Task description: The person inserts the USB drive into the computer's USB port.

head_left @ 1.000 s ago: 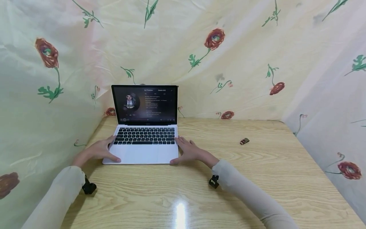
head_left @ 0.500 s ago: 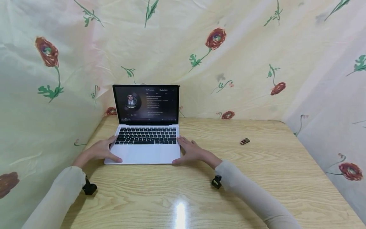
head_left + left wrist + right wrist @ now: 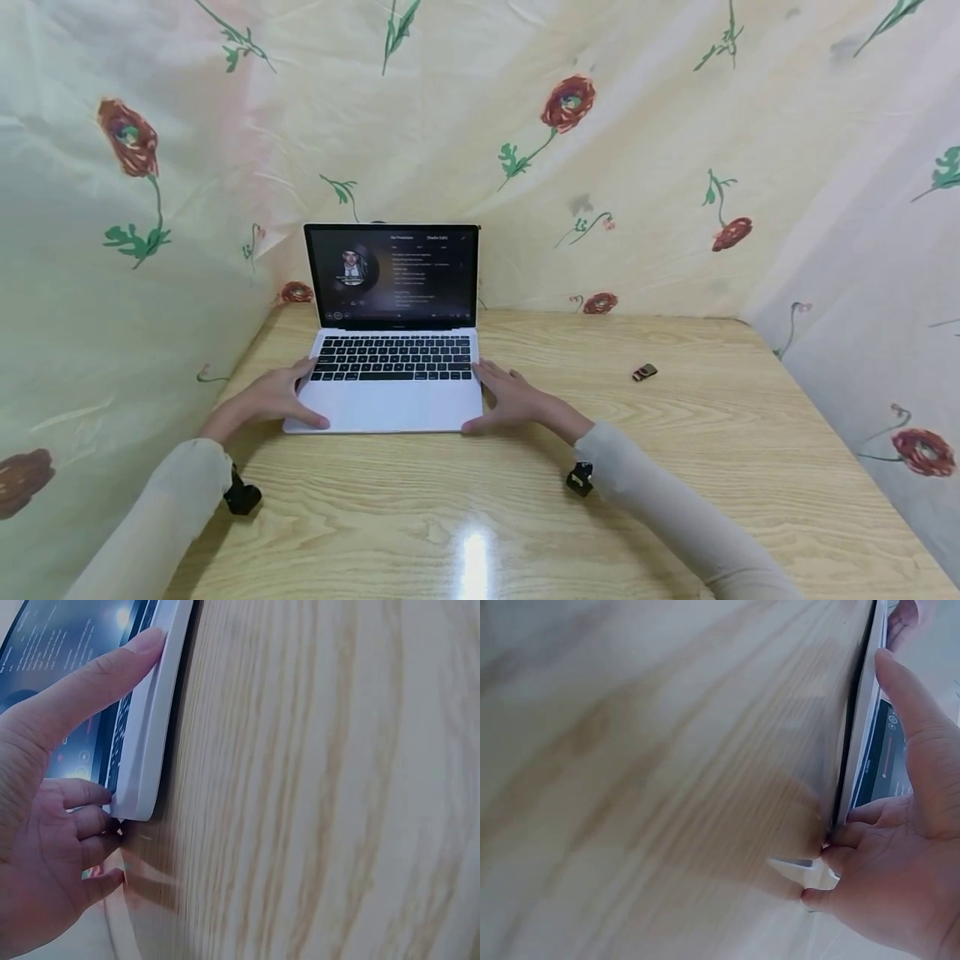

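Observation:
An open silver laptop sits on the wooden table, its lit screen showing a dark music player page with lyrics. My left hand grips its left front corner; in the left wrist view the thumb lies on the front edge and the fingertips meet the side. On the opposite corner my right hand holds on the same way, thumb at the front edge and fingers against the right side. The undersides of the fingertips are partly hidden.
A small brown USB stick lies on the table to the right of the laptop. Floral cloth hangs behind the table and along both sides, close to the laptop's back and near my left arm.
The laptop has slid a little to the right along the table, with both hands moving along with it. The USB stick stays where it was on the table.

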Available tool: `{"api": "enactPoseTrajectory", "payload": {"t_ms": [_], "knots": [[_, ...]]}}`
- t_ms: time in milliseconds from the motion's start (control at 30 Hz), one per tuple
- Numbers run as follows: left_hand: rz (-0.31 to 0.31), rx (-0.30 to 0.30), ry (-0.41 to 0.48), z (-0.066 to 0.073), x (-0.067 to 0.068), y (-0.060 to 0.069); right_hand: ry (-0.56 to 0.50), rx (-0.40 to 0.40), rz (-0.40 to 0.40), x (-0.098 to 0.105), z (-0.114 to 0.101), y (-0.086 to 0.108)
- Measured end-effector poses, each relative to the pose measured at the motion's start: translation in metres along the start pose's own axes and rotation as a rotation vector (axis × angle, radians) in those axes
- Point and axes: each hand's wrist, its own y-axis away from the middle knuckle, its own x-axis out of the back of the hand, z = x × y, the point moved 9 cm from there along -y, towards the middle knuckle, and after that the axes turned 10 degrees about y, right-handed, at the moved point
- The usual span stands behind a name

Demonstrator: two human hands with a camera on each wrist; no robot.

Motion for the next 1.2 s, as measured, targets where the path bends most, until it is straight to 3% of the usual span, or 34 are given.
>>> {"api": "enactPoseTrajectory", "payload": {"t_ms": [300, 1200], "knots": [[0.011, 0.009, 0.014, 0.005, -0.006, -0.003, 0.001, -0.006, 0.004, 0.001, 0.009, 0.005], [0.007, -0.047, 0.052, 0.032, -0.029, -0.015, 0.008, -0.010, 0.040, 0.006, 0.044, 0.038]]}}
